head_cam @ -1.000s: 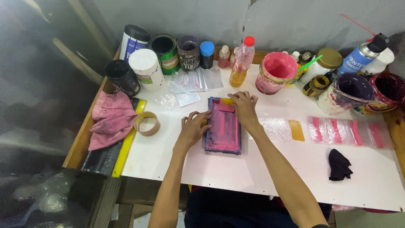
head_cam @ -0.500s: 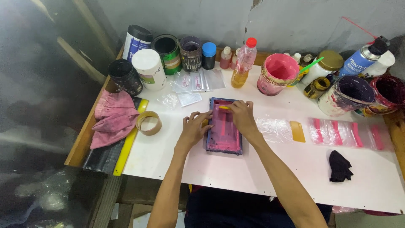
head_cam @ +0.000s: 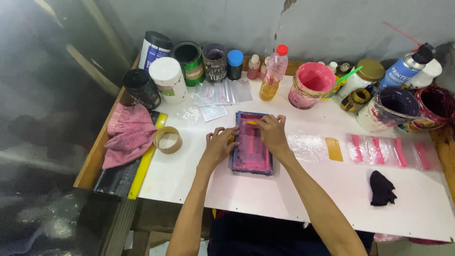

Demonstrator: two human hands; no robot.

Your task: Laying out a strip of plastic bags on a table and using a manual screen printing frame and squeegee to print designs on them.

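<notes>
A small blue-framed printing screen, stained pink inside, lies flat near the centre of the white table. The left hand rests against the frame's left edge, fingers spread and curled onto it. The right hand lies across the upper part of the screen, fingers closed over a small yellow piece at the top; what exactly it grips cannot be told. Just right of the frame lie a clear plastic bag and an orange scraper, then a row of clear bags with pink stripes. A black cloth lies nearer the front edge. Left of the frame sit a roll of tape, a pink rag and a yellow ruler. Along the wall stand a white tub, a green-labelled can, a plastic bottle with a red cap, a pink ink pot and a blue spray can.
</notes>
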